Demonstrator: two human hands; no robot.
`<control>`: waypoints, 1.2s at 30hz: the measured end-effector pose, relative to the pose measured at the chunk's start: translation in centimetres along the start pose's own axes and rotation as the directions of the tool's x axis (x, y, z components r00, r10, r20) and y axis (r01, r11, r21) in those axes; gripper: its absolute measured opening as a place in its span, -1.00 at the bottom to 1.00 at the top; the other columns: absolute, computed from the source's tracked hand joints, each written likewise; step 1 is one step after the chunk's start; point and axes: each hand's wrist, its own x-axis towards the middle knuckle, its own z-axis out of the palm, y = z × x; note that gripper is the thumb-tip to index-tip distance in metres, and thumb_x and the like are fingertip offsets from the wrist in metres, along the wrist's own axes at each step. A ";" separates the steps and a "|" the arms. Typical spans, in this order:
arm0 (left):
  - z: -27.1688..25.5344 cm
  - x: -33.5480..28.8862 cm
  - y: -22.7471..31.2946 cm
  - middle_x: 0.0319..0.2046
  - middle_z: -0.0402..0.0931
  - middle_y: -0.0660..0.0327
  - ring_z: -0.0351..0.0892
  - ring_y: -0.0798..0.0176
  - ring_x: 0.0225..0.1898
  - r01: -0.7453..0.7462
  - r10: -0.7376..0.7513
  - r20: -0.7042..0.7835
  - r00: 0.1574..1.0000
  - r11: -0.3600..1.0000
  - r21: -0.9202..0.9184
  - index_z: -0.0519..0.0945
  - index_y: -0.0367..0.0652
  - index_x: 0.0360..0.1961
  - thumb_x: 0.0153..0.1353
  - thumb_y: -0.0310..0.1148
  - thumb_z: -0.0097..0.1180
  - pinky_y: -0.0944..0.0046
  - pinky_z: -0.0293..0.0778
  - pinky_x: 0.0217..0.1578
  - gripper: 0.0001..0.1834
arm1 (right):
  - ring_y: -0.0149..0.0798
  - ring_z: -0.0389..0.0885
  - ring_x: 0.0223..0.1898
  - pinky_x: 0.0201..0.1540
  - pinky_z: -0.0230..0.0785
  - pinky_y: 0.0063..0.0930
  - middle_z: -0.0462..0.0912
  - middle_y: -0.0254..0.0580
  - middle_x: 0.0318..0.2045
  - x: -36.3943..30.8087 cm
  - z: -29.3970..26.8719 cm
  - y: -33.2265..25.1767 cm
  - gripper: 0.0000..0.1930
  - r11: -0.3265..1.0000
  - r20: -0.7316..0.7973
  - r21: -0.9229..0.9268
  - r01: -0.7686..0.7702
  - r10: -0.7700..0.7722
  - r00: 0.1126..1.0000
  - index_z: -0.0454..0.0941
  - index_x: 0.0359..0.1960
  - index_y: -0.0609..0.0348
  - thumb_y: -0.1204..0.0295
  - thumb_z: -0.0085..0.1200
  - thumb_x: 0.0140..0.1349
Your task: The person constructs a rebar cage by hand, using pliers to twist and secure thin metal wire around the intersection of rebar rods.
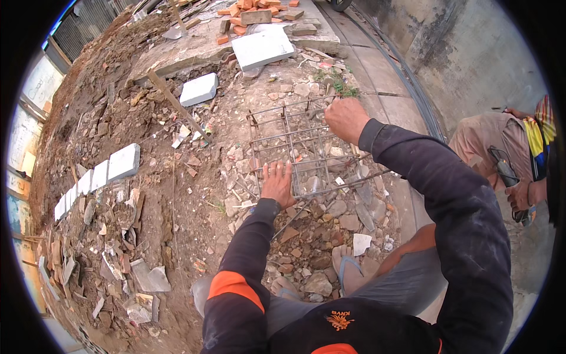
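Observation:
A flat rebar cage (292, 141) of thin steel bars, crossed into a grid, lies over stony ground in front of me. My left hand (277, 184) is at its near left side, the fingers bent over a bar. At the far right side of the cage is my right hand (349, 120), closed in a fist. A dark thin piece shows beside its knuckles, but what the fist holds is hidden. Under the bars lie broken stones and rubble (337, 207). My sandalled foot (349, 268) is just short of the cage.
White blocks (262, 47) lie ahead and in a row at left. Orange bricks (247, 13) are piled on a concrete slab. A wooden stake (177, 106) leans from the dirt. Beside the wall (466, 53) run long bars (407, 82). At right crouches another person (492, 141).

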 end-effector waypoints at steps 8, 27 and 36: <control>-2.2 0.0 1.0 0.35 0.21 -0.18 0.10 -0.23 0.44 0.014 -0.013 0.052 0.999 1.000 -0.016 0.17 -0.27 0.43 -0.21 0.00 0.47 -0.26 -0.11 0.47 0.20 | -0.06 0.78 -0.21 -0.18 0.60 -0.16 0.78 -0.10 -0.33 -1.4 0.0 -0.5 -0.83 0.997 0.225 0.024 0.068 -0.072 0.972 0.77 -0.35 0.10 0.35 0.20 0.09; -1.2 -3.0 4.1 0.42 0.06 -0.19 -0.01 -0.33 0.46 -0.068 0.064 -0.064 0.996 0.996 -0.055 0.20 -0.23 0.42 -0.07 -0.13 0.47 -0.28 -0.04 0.41 0.06 | 0.01 0.56 -0.34 -0.33 0.39 -0.12 0.52 -0.09 -0.39 -40.0 8.0 2.9 -0.52 0.663 0.262 0.597 -0.452 0.371 0.891 0.50 -0.03 0.24 0.24 0.35 0.09; 6.1 -9.2 8.3 -0.27 0.48 -0.02 0.49 -0.14 -0.15 0.170 -0.190 -0.052 0.980 0.949 -0.264 0.48 -0.22 -0.26 0.13 -0.32 0.22 -0.12 0.41 -0.12 -0.75 | 0.16 0.59 -0.08 0.02 0.39 0.01 0.59 0.05 -0.21 -37.0 19.8 -13.7 -0.37 0.518 0.321 0.773 -0.366 0.178 0.930 0.49 -0.02 0.22 0.01 0.38 0.03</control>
